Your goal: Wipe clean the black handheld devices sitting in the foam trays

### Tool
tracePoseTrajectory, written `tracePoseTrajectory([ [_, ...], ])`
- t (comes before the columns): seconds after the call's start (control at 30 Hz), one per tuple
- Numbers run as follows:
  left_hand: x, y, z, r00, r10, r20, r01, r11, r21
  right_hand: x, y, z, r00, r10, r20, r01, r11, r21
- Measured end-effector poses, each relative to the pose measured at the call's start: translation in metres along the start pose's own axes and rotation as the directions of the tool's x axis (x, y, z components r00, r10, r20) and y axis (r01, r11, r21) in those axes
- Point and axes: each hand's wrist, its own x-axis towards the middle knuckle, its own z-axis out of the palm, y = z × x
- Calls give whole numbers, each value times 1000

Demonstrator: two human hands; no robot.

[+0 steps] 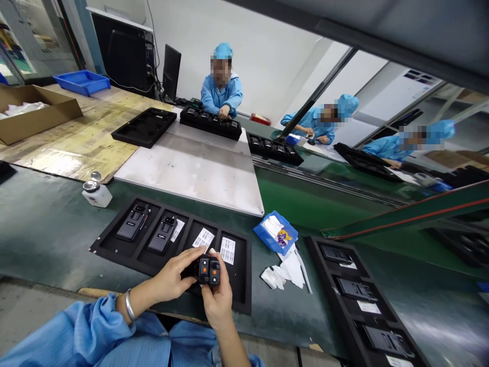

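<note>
free: green belt (280, 318) | obstacles: crumpled wipes (288, 270), right black tray (324, 270)

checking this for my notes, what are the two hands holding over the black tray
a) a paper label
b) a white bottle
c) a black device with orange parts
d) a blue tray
c, because the left hand and right hand both grip a black device with orange parts above the black tray.

Your 1 head camera looks forward and down from just above your left hand (171, 275) and right hand (217, 300), close to the black tray (114, 239), facing across the green belt (53, 224) toward a co-worker (221, 92).
</note>
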Motion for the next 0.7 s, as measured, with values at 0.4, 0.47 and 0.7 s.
tracePoseTrajectory([
  [0.4,2,-8,2,999,-2,-39,3,1000,29,7,-7,4,996,85,-32,-82,993,84],
  [0.47,2,-11,3,999,23,-48,-20,997,69,9,-7,4,996,81,-24,-79,994,73],
  [0.7,14,-26,-4,994,-38,-100,34,998,-45,29,3,0,998,61,32,-63,996,70],
])
